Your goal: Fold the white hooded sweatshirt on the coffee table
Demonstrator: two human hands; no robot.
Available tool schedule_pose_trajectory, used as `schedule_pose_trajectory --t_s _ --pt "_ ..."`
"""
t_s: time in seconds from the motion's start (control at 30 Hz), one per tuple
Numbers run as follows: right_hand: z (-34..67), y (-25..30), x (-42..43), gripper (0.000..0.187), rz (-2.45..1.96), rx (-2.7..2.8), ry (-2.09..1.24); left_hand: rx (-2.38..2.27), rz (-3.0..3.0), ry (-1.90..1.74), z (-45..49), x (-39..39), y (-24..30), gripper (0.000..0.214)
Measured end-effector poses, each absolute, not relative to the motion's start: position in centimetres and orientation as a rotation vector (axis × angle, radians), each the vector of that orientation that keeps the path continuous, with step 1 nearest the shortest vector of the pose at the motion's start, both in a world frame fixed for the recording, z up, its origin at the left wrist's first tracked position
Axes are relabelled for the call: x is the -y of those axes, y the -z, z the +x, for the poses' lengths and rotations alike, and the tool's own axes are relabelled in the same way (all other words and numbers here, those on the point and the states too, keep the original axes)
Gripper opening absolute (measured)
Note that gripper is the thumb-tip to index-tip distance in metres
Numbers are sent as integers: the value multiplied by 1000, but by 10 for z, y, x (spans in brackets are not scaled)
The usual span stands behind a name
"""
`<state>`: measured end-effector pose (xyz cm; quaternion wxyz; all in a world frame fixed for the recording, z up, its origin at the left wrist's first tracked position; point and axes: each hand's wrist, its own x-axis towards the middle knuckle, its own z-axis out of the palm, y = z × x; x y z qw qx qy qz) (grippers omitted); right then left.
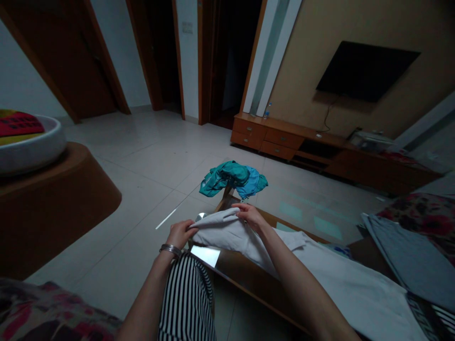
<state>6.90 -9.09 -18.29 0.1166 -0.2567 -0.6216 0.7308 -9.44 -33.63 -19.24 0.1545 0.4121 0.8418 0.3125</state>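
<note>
Head view, dim room. Left hand (180,233), with a metal bracelet (170,249) at the wrist, has its grip closed on the near left edge of a pale grey cloth garment (341,279). Right hand (250,215) pinches the same garment at its far top edge, fingers curled over a fold. The two grips lie near each other, with a bunched ridge of the cloth between them.

From the grips the garment spreads to the right and toward the person, lying flat across a low glass-topped wooden desk (249,279). Beyond the right grip, a crumpled teal and blue cloth (232,178) sits at the far corner of the desk, apart from the hands. Right of the spread garment lies a folded grey fabric (405,255), its edge just beside the pale cloth.

Below the left grip, a black-and-white striped fabric (186,298) covers the person's knee. Far left of the grips, a white round bowl-shaped object (31,149) rests on a brown curved surface. Beyond, a long wooden cabinet (320,149) stands under a wall-mounted dark screen (366,71).
</note>
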Motion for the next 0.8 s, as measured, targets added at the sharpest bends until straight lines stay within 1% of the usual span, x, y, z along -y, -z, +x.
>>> schedule_pose_trajectory --t_s 0.2,0.4,0.47,0.53,0.63,0.67,0.8 --pt "47 198 87 45 -944 1924 -1928 -2342 1126 -1019 -111 344 205 28" --pt "46 208 80 29 -904 2017 -1748 -2486 1087 -988 -117 352 213 30" --pt "50 207 78 27 -842 2081 -1664 -2509 1106 -954 -116 353 214 33" --pt "54 205 78 33 -670 2245 -1532 -2534 1139 -922 -113 353 214 33" --pt "56 200 83 55 -364 2516 -1264 -2566 1188 -905 -111 352 216 30" --pt "55 198 87 60 -307 2570 -1197 -2566 1199 -923 -111 352 217 28" --pt "59 192 104 61 -271 2649 -944 -2505 1248 -1063 -113 354 220 27"
